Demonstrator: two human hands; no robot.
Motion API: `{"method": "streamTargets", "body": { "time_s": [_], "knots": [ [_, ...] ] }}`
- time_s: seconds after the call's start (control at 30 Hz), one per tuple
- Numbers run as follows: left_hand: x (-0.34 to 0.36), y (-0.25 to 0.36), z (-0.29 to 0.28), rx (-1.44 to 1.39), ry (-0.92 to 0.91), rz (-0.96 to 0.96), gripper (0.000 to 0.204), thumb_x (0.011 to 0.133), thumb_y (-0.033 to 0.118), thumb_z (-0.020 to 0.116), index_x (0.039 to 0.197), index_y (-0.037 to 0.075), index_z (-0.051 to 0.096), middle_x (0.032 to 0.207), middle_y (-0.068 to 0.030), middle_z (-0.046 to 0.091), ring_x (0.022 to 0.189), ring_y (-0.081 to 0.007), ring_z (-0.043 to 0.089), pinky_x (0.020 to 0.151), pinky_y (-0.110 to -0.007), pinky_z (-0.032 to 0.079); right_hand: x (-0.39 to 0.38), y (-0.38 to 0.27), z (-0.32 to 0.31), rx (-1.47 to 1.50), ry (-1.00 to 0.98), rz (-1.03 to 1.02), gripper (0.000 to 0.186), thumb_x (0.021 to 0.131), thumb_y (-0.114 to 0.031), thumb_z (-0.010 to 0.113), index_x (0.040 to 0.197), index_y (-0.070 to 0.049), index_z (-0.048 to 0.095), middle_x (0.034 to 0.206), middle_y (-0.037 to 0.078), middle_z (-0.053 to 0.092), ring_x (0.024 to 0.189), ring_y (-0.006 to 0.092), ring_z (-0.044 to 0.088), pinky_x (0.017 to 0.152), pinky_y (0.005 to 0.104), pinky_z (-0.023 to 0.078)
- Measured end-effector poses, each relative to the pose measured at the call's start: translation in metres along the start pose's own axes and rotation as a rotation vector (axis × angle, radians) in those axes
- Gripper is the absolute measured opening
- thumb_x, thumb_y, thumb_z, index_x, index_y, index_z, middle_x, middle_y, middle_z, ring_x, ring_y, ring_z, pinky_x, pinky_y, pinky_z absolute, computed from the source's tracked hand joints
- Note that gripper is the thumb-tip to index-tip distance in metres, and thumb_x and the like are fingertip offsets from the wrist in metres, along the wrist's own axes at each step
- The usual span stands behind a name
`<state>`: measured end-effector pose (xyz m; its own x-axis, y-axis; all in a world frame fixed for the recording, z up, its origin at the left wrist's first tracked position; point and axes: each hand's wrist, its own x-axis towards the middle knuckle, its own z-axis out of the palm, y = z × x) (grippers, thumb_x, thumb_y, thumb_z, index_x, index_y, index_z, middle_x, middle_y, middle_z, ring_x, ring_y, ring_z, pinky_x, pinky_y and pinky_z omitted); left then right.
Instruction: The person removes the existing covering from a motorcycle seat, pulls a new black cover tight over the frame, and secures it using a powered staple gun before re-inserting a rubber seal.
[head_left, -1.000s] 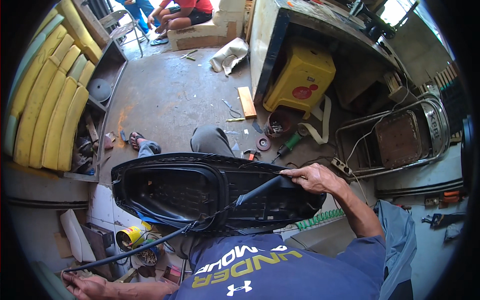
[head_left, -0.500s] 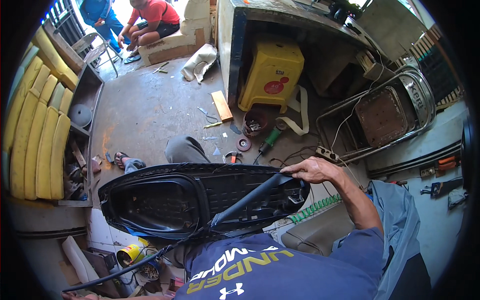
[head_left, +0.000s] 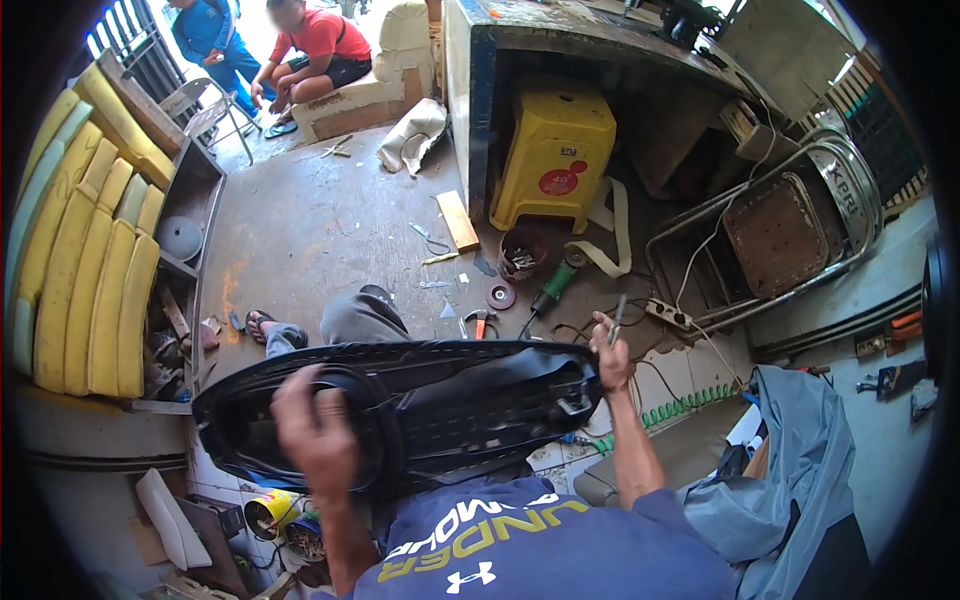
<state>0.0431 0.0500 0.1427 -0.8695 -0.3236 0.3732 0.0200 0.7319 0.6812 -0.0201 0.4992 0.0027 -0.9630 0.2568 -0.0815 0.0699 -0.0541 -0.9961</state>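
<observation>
A motorcycle seat (head_left: pixel 480 415) lies upside down across my lap, its black hollow underside facing up and a dark cover edge running around its rim. My left hand (head_left: pixel 312 430) is over the left part of the seat, smeared by motion, so its fingers cannot be read. At the seat's right end, my right hand (head_left: pixel 613 352) is closed around a slim grey tool (head_left: pixel 618 315) that points up; its exact kind is unclear. A loose dark strip of material (head_left: pixel 490 375) lies over the right half of the underside.
Beyond my knees lie a green angle grinder (head_left: pixel 552 288), a grinding disc (head_left: pixel 501 294), a hammer (head_left: pixel 480 322) and a wooden block (head_left: pixel 458 221). A yellow stool (head_left: pixel 555 155) stands under the workbench (head_left: pixel 474 120). Yellow foam pads (head_left: pixel 85 280) are stacked left. Two people are at the back.
My left hand has come from the lower left, where it held the long dark strip stretched out, to over the seat. My right hand has turned upright, showing the slim tool.
</observation>
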Motion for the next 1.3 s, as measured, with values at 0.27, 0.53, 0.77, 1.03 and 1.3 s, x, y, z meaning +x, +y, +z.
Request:
{"method": "streamTargets", "body": {
  "time_s": [0.27, 0.53, 0.77, 1.03, 1.3],
  "knots": [
    [-0.023, 0.047, 0.099, 0.255, -0.328, -0.017, 0.05, 0.096, 0.041, 0.068, 0.127, 0.002, 0.065, 0.114, -0.0181, 0.063, 0.112, -0.0358, 0.056, 0.099, -0.051, 0.041, -0.051, 0.024, 0.165, -0.403, 0.05, -0.08, 0.044, 0.111, -0.041, 0.047, 0.137, -0.005, 0.05, 0.098, 0.013, 0.068, 0.086, 0.026, 0.068, 0.076, 0.037, 0.053],
    [-0.028, -0.007, 0.098, 0.151, -0.277, -0.318, 0.03, 0.089, 0.031, 0.077, 0.108, 0.009, 0.073, 0.097, -0.008, 0.061, 0.097, -0.0258, 0.057, 0.091, -0.045, 0.043, -0.015, -0.042, 0.194, -0.423, -0.481, -0.415, 0.027, 0.103, -0.013, 0.06, 0.126, -0.001, 0.067, 0.103, 0.021, 0.073, 0.091, 0.0344, 0.074, 0.079, 0.0402, 0.057],
    [-0.039, -0.002, 0.112, -0.411, -0.089, -0.495, 0.012, 0.082, 0.001, 0.07, 0.093, 0.005, 0.072, 0.088, -0.0053, 0.062, 0.087, -0.0193, 0.059, 0.079, -0.034, 0.05, 0.007, -0.061, 0.202, -0.613, -1.011, -0.422, 0.049, 0.092, -0.011, 0.065, 0.14, -0.007, 0.06, 0.094, 0.02, 0.07, 0.085, 0.0382, 0.071, 0.078, 0.0448, 0.058],
    [-0.044, -0.003, 0.111, -0.329, -0.111, -0.42, 0.011, 0.088, 0.005, 0.075, 0.096, 0.0, 0.069, 0.091, -0.0047, 0.062, 0.083, -0.0151, 0.061, 0.08, -0.03, 0.05, 0.016, -0.073, 0.212, -0.868, -1.249, -0.411, 0.045, 0.095, -0.018, 0.061, 0.139, -0.013, 0.062, 0.091, 0.019, 0.07, 0.086, 0.0381, 0.071, 0.076, 0.0481, 0.057],
    [-0.023, 0.009, 0.103, -0.504, -0.2, -0.611, 0.011, 0.09, 0.006, 0.075, 0.097, -0.002, 0.07, 0.09, -0.0051, 0.061, 0.081, -0.014, 0.062, 0.076, -0.029, 0.049, 0.01, -0.087, 0.212, -0.933, -1.232, -0.316, 0.041, 0.097, -0.022, 0.058, 0.137, -0.015, 0.064, 0.095, 0.019, 0.073, 0.088, 0.0393, 0.071, 0.077, 0.0502, 0.057]
  ]
}}
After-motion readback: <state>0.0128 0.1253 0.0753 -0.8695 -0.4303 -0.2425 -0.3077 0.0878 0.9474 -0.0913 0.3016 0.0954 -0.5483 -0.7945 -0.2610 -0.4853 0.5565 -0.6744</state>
